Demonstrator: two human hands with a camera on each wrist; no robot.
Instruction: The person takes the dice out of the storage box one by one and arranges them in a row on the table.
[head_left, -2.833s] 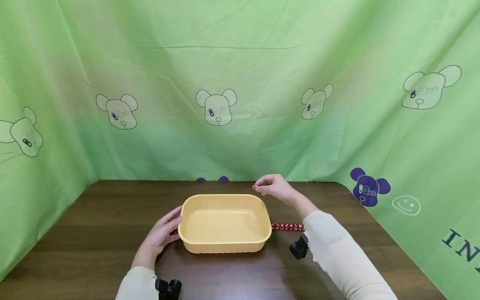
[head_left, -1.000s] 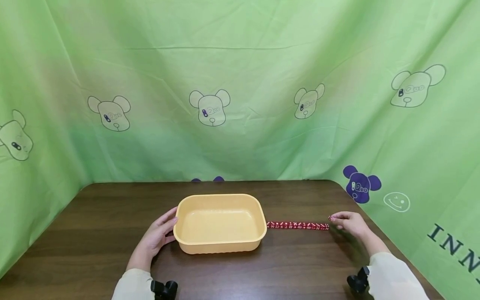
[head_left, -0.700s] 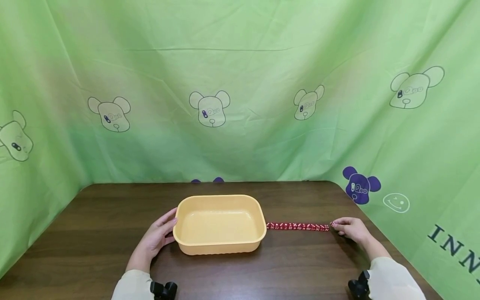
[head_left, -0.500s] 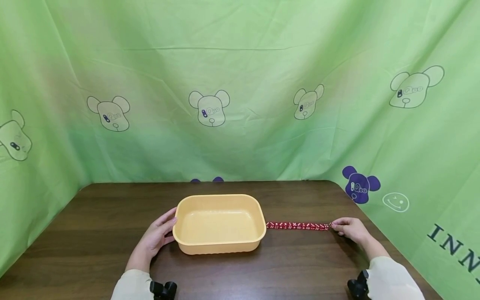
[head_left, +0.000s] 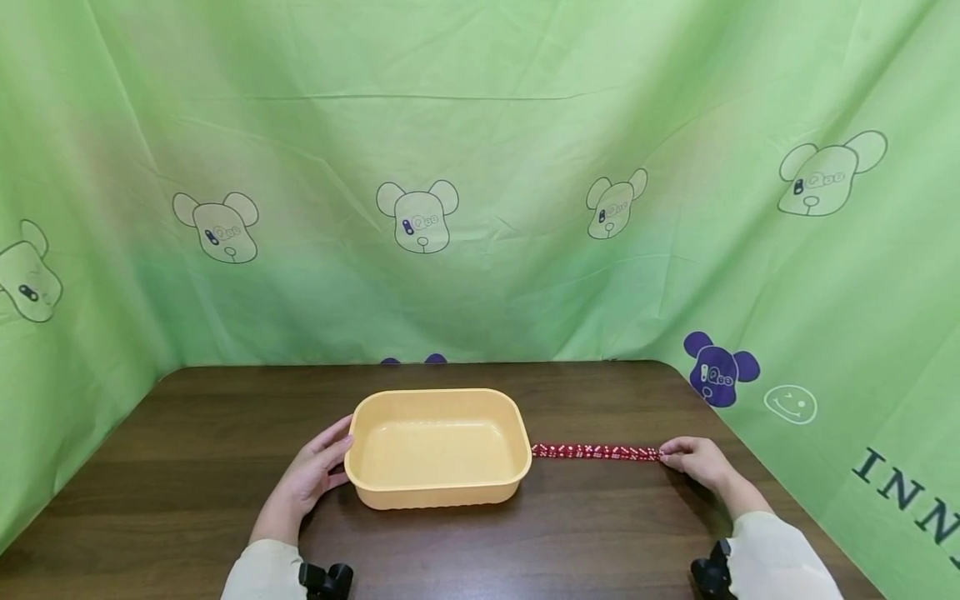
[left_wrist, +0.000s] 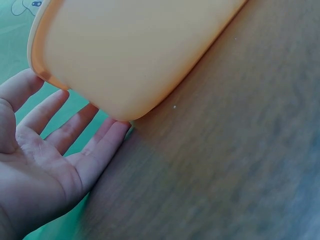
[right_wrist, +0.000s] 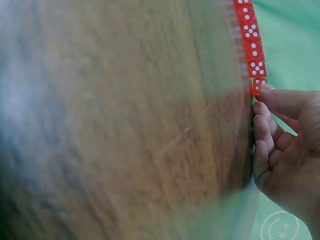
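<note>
My left hand [head_left: 311, 479] lay spread, fingers straight against the yellow tub [head_left: 438, 447] on the counter [head_left: 187, 467]. My right hand [head_left: 693, 461] pinched the end die of the red dice row [head_left: 596, 452], which ran rightward from beside the tub.
</note>
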